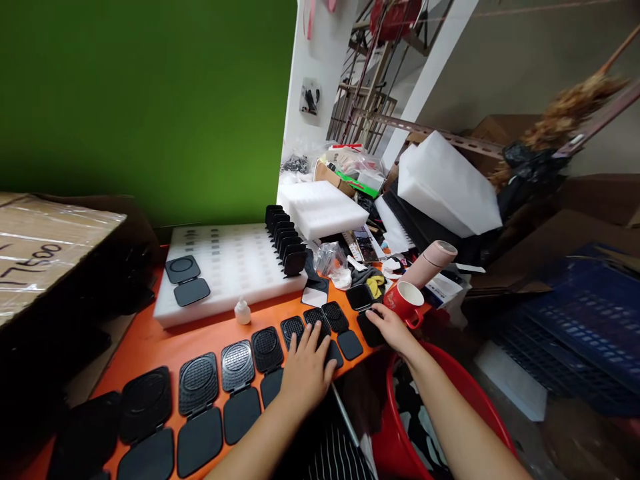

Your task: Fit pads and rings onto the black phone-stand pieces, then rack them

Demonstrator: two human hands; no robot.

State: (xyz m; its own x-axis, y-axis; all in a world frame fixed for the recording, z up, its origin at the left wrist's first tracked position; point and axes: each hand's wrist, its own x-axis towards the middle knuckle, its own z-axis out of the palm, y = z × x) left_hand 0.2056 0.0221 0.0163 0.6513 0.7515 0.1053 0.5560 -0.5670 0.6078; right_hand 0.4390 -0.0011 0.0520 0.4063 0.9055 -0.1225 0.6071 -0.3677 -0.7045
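A row of black hinged pads lies unfolded along the orange table, each with a ridged half and a smooth half. My left hand point(307, 370) rests over several of them with its fingers spread, the fingertips on a ridged half point(316, 319) and the palm hiding part of the smooth halves. At the row's right end, my right hand point(393, 328) has its fingers bent over the edge of another black hinged pad point(369, 331), beside a red mug point(404, 300). Its thumb is hard to make out.
A white foam block point(235, 267) carries one unfolded pad and a line of upright black pieces point(289, 243). Before it stands a small white bottle point(243, 311). A pink flask point(430, 262) is behind the mug; a red tub point(450, 373) sits below the table edge. Cardboard box point(45, 247) at left.
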